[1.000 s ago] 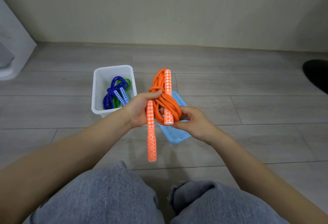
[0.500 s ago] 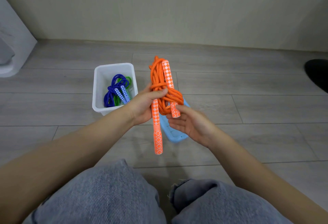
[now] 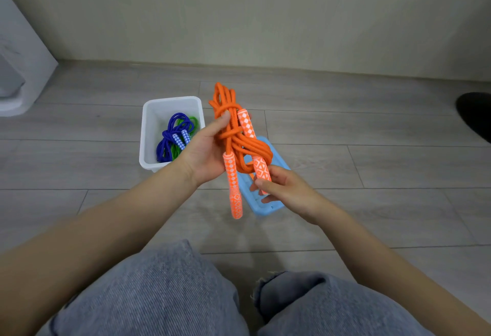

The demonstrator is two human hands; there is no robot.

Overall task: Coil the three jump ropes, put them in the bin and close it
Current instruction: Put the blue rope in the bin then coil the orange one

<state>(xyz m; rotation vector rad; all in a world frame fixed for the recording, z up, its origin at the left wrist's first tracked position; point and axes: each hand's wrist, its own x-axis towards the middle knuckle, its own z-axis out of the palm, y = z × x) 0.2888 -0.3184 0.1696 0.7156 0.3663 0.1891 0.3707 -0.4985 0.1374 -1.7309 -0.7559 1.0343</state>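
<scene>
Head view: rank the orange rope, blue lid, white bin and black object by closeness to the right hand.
1. orange rope, its handle pinched by the right hand.
2. blue lid, on the floor just beneath.
3. white bin, to the left.
4. black object, far right edge.

orange rope (image 3: 240, 147), blue rope (image 3: 170, 136), green rope (image 3: 192, 123), white bin (image 3: 148, 128).

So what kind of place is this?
Probably a room at home: grey plank floor meeting a plain wall, where a person sits by a white bin and blue lid.

Bare forearms (image 3: 127, 218), no sleeves; faded blue jeans (image 3: 159, 295), frayed knee rip.
</scene>
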